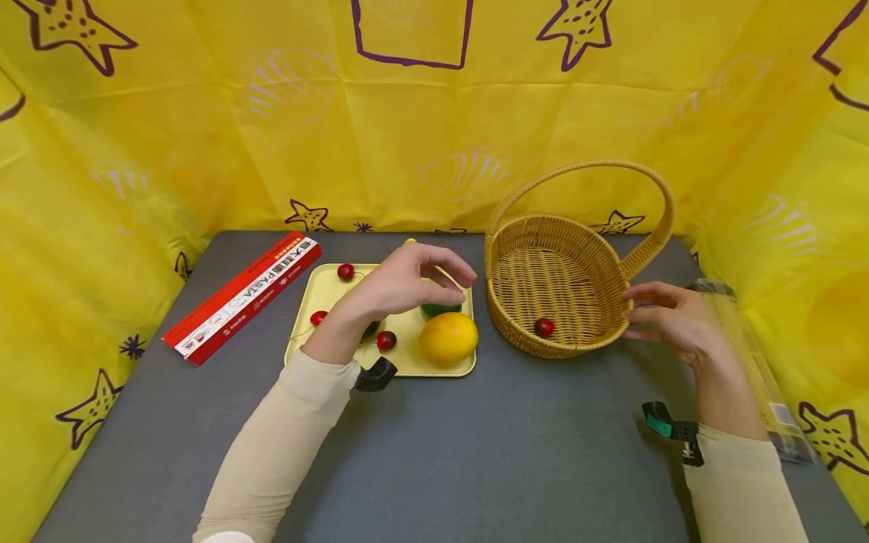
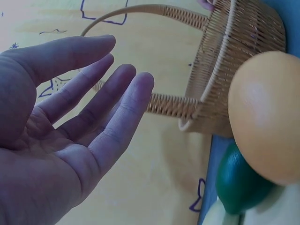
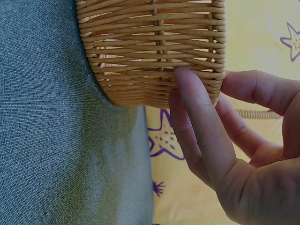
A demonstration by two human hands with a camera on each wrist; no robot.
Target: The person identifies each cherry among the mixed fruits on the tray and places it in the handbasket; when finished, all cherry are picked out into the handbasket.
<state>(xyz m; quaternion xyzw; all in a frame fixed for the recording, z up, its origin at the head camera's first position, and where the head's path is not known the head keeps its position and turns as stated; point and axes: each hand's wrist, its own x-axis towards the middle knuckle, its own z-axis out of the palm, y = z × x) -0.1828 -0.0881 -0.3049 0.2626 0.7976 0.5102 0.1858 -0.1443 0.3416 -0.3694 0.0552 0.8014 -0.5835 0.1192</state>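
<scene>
My left hand [image 1: 407,283] hovers over a pale yellow tray [image 1: 326,284], fingers loosely bent, nothing held. The left wrist view shows the gap between its thumb and fingers. Below it on the tray lie a yellow mango-like fruit [image 1: 448,338], a dark green fruit [image 2: 243,180] partly hidden in the head view, and several cherries [image 1: 386,341]. My right hand [image 1: 679,320] pinches the right rim of a wicker basket [image 1: 543,279]. In the right wrist view some fingers press the outer wall [image 3: 150,56]; others pass behind the rim. One cherry [image 1: 544,327] lies inside the basket.
A red and white pasta box [image 1: 244,294] lies slanted left of the tray. Beyond the right forearm is a long clear-and-dark package [image 1: 760,369]. The basket's tall handle [image 1: 591,167] arches upward. Yellow patterned cloth [image 1: 407,136] encloses the grey table [image 1: 502,452].
</scene>
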